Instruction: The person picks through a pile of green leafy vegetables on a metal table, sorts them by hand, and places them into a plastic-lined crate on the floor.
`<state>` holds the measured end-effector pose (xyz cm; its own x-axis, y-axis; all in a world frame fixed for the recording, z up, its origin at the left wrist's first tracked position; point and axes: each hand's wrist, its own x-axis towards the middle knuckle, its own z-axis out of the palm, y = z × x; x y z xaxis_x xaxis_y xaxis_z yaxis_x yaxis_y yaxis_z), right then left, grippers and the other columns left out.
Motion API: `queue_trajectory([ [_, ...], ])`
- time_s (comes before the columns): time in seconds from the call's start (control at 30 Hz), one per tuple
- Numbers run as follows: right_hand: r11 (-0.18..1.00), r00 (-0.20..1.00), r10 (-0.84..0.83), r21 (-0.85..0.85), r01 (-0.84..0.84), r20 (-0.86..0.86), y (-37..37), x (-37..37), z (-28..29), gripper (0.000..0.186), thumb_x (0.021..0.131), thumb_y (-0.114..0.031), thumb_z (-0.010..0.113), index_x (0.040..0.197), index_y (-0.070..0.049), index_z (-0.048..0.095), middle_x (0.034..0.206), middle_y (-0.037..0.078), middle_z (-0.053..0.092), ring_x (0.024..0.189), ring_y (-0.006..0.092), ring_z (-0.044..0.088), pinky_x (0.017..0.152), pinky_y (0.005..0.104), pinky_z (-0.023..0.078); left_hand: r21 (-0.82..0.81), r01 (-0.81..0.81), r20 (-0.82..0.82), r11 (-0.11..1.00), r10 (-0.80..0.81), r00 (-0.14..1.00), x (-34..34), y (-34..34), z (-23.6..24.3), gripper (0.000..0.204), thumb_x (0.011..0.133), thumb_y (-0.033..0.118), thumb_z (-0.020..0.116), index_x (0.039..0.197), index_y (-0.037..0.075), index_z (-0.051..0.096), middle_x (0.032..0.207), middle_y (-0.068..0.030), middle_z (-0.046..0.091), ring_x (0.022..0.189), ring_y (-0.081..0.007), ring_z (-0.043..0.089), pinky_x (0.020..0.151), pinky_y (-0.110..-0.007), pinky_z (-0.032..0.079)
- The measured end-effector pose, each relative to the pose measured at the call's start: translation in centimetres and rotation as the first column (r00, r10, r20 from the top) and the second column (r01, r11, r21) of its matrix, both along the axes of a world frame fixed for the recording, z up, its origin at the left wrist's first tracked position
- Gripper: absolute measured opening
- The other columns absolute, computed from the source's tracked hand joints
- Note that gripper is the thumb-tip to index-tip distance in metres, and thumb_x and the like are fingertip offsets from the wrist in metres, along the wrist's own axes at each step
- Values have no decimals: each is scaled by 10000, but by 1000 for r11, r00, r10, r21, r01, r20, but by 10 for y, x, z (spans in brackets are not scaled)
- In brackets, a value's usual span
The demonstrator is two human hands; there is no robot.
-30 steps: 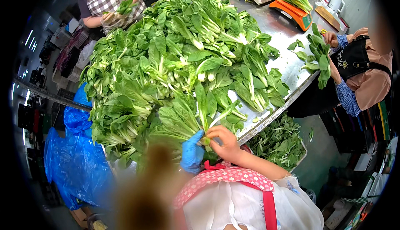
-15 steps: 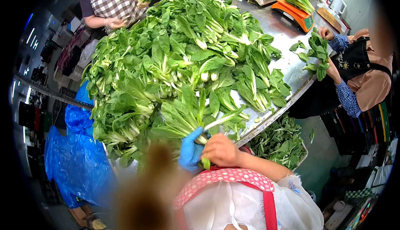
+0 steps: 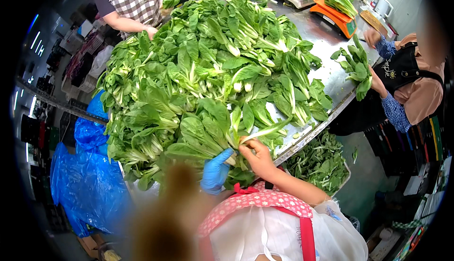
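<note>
Head view: our right hand [image 3: 257,157] pinches its fingers shut on a pale leaf stalk [image 3: 265,131], while our left hand [image 3: 215,171], in a blue glove, curls closed around the base of a bunch of greens [image 3: 208,135] at the near table [image 3: 326,71] edge. We judge we are trimming outer leaves; the next pull needs a firm grip below.

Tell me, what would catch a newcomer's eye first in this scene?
The huge heap of leafy greens covering the steel table in the middle. At its near edge, the left hand in a blue glove and the bare right hand hold one bunch of greens. To the right sits a crate of trimmed leaves, and an orange scale stands at the far end.
</note>
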<state>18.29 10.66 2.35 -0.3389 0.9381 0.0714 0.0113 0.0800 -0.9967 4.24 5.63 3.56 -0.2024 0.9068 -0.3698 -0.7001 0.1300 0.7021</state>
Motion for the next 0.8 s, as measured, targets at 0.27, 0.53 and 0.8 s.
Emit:
queue_trajectory([
  [0.27, 959, 907, -183, -274, 78, -380, 35, 20, 43, 216, 945, -140, 461, 1064, 33, 512, 916, 141, 637, 780, 180, 623, 693, 291, 509, -62, -42, 183, 997, 52, 982, 3, 0, -1, 394, 843, 23, 575, 1221, 44, 466, 1059, -121, 594, 949, -216, 581, 813, -348, 485],
  [0.53, 832, 924, -36, 524, -183, 380, 15, 10, 38, 331, 800, -97, 645, 1102, 10, 564, 777, 144, 609, 682, 239, 587, 623, 327, 469, 5, -77, 339, 997, 71, 938, 12, 4, -16, 370, 866, 46, 531, 1227, 10, 455, 1157, -107, 563, 1032, -212, 559, 883, -331, 471],
  [0.8, 910, 932, -40, 398, -115, 361, 0, 18, 35, 292, 765, -73, 635, 1031, 30, 572, 734, 144, 577, 674, 298, 571, 626, 378, 467, 98, 84, 240, 992, -105, 965, 17, -1, -13, 491, 859, 50, 510, 1318, -23, 352, 1314, -137, 458, 1171, -233, 477, 1002, -352, 385],
])
